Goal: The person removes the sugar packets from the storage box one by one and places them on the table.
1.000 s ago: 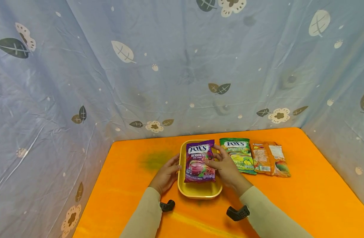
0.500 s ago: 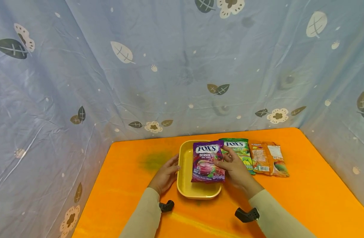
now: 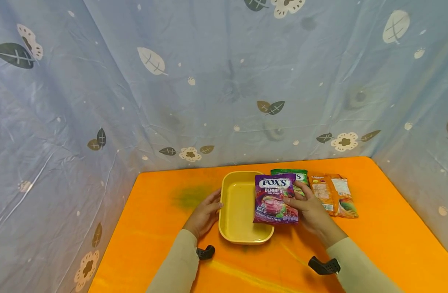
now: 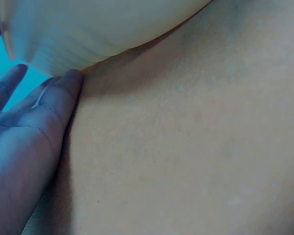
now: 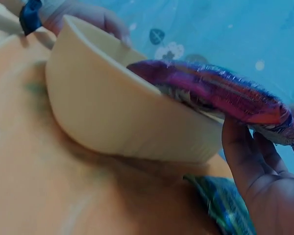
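Observation:
In the head view a purple bag of Fox's Berries candy (image 3: 275, 199) hangs over the right rim of a yellow rectangular tub (image 3: 238, 234). My right hand (image 3: 313, 211) pinches the bag by its right side, thumb on the front and fingers behind. The right wrist view has the candy bag (image 5: 220, 93) edge-on above the tub wall (image 5: 117, 117). My left hand (image 3: 205, 215) rests against the tub's left side. Seen from the left wrist, that hand (image 4: 29, 132) touches the tub's outer wall (image 4: 103, 29) with fairly straight fingers.
A green Fox's bag (image 3: 288, 171), partly hidden by the purple bag and my hand, lies right of the tub. Beside it lies an orange candy bag (image 3: 333, 195). An orange cloth (image 3: 165, 252) covers the table, and a patterned blue curtain (image 3: 216, 101) hangs behind.
My right hand has carried the purple candy bag rightward, from over the tub's middle to its right rim, now covering much of the green bag. The left hand and tub stay put.

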`<state>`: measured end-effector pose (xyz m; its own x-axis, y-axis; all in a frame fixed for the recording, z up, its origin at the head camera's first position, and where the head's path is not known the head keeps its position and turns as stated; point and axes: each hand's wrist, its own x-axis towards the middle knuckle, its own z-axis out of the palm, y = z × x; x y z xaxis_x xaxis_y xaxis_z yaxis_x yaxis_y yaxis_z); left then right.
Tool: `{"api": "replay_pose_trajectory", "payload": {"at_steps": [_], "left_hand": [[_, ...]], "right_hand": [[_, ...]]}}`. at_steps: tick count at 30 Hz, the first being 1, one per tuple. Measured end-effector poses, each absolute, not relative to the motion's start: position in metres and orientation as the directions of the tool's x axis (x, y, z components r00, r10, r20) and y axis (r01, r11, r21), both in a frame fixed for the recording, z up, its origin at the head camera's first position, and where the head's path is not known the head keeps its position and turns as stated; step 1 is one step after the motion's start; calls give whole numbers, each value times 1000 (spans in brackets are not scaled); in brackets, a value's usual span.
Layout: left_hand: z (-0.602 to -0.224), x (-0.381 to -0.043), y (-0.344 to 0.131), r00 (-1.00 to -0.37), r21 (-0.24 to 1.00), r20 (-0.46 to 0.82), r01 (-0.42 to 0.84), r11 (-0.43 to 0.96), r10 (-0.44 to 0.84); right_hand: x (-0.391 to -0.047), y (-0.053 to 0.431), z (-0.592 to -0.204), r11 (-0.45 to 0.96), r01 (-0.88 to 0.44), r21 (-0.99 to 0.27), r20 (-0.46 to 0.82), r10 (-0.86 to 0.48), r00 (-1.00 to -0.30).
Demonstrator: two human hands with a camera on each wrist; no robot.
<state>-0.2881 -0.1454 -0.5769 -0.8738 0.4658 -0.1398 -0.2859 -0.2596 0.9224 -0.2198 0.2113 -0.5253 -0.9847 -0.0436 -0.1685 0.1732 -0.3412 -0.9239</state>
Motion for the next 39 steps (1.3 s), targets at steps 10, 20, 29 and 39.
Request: {"api": "replay_pose_trajectory", "payload": {"at_steps": [10,20,29,39], "left_hand": [[-576,-287,-145,-876,923,-127,-276,-267,466],[-576,-288,-145,-873,921,-128,-281,-270,472],[-576,-288,-145,-871,920,-127,-282,-273,474],[-577,-288,-146,-873,918,-138,-290,-271,467]], "right_hand": [[-208,236,-530,-400,189,-897,-176,-69,-982],[-198,280,-529,-331,156,-930,-131,-96,-987],[-183,288,-546,-199,246,-949,-232,-92,-968],[-162,275,-557,-215,313,-925,-290,-132,-948]]}}
